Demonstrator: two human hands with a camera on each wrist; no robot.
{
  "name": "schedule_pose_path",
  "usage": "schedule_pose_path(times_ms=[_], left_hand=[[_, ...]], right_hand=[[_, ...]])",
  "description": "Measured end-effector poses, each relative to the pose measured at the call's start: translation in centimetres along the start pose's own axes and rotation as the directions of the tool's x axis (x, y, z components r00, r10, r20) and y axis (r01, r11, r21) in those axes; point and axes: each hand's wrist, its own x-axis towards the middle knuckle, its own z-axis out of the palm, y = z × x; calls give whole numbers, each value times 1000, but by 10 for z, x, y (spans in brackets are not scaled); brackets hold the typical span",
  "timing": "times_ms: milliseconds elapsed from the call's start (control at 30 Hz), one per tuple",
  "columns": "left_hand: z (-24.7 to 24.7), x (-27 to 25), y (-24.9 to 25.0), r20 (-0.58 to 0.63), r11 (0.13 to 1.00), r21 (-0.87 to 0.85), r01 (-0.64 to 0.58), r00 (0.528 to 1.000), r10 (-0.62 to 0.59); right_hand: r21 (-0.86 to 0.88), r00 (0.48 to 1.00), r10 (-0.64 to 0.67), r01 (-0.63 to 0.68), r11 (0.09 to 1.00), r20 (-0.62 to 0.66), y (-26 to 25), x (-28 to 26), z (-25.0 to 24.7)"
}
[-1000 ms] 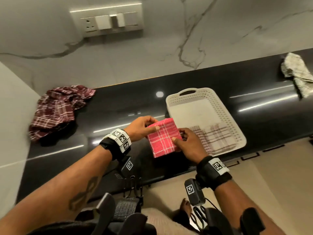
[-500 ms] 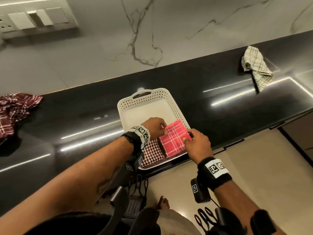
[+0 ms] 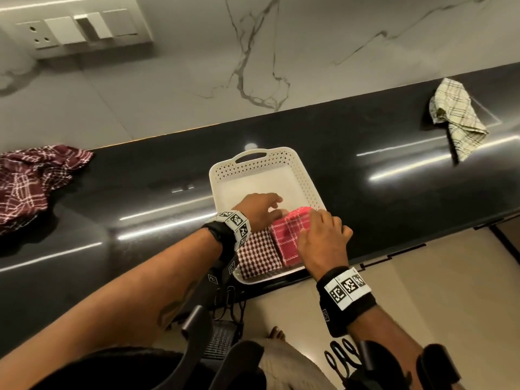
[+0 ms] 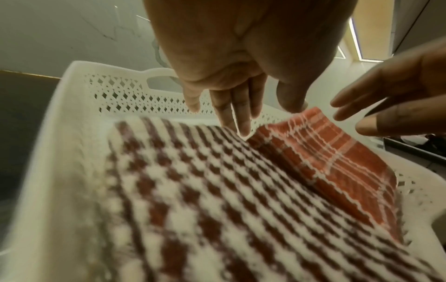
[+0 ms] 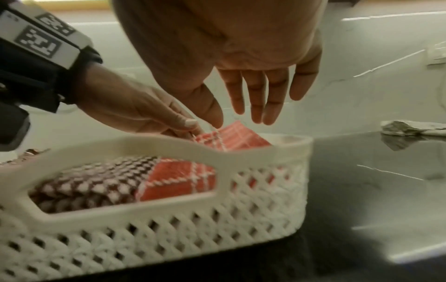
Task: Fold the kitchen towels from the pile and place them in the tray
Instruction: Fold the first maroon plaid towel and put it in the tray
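A white perforated tray (image 3: pixel 281 154) stands on the black counter. Its near end holds a folded brown-and-white checked towel (image 3: pixel 257 256) on the left and a folded pink plaid towel (image 3: pixel 287 235) on the right. My left hand (image 3: pixel 261 206) reaches in from the left. Its straight fingers (image 4: pixel 241 118) and thumb touch the pink towel's (image 4: pixel 325 158) far edge. My right hand (image 3: pixel 320 237) hovers flat over that towel, its fingers (image 5: pixel 255 95) spread and straight and holding nothing. The pink towel (image 5: pixel 231 137) lies slightly tilted, with its far end raised. A crumpled maroon plaid pile (image 3: pixel 31 181) lies at the far left.
A crumpled beige checked towel (image 3: pixel 458 116) lies on the counter at the far right. A marble wall with a switch plate (image 3: pixel 78 29) backs the counter. The tray's far half (image 3: pixel 259 187) holds no towel. The counter's front edge runs just below the tray.
Both hands carried the pink towel from over the counter into the tray beside the checked towel. Their grip on it has loosened, and the right hand now hovers above it.
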Motion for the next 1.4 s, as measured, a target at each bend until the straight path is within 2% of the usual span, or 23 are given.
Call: schedule_pose_path(times_ms=[133,267,367,467,600,667,733,833,900,1067,1133,1200,1267,1300,1333,1400], left_hand=[[-39,-23,-40,-188,997,-67,37,981,-49],[-94,-77,-119,-290,969,-146,198,928,-233],[-127,-139,-210,-402,922,-169,349,829,-388],[-153,-202,-300,-477,846,-154,510,712,-516],[-179,-268,-403,-547,729,-102,677,574,-610],[-189,-286,-438,-551,672,-14,740,555,-623],[-193,-295,-454,-527,668,59,742,591,-611],[-203,-298,-471,-415,709,226,668,725,-550],[-206,-290,-478,-406,721,316,617,775,-485],[-212,-279,-487,-461,693,379,613,775,-433],[-215,-280,-481,-525,698,378,607,762,-378],[-216,-282,-465,-634,800,223,556,707,-314],[-219,-286,-438,-722,911,35,411,641,-262],[-218,-289,-421,-710,943,-27,333,657,-252],[-216,-293,-402,-664,964,-64,259,710,-235],[-201,-301,-363,-507,986,-109,130,846,-167]], right_hand=[[13,983,-178,178,984,43,-63,14,4],[21,932,-345,345,938,109,-151,18,35],[25,863,-465,470,882,199,-230,5,77],[21,786,-505,534,845,355,-297,-12,124],[71,684,-468,522,850,560,-372,-38,185],[36,651,-416,513,858,635,-395,-46,205],[-42,654,-356,510,859,667,-402,-48,213],[-68,656,-303,476,877,691,-409,-46,218],[-65,658,-291,460,885,695,-410,-45,218],[-58,673,-279,432,900,685,-408,-45,224],[-52,683,-279,422,905,675,-407,-45,225],[-36,684,-286,415,909,671,-406,-46,224],[-24,688,-294,412,911,663,-405,-45,224],[-23,688,-297,416,909,662,-404,-45,224],[-20,683,-303,421,907,664,-403,-45,223],[12,651,-314,424,906,691,-398,-40,216]])
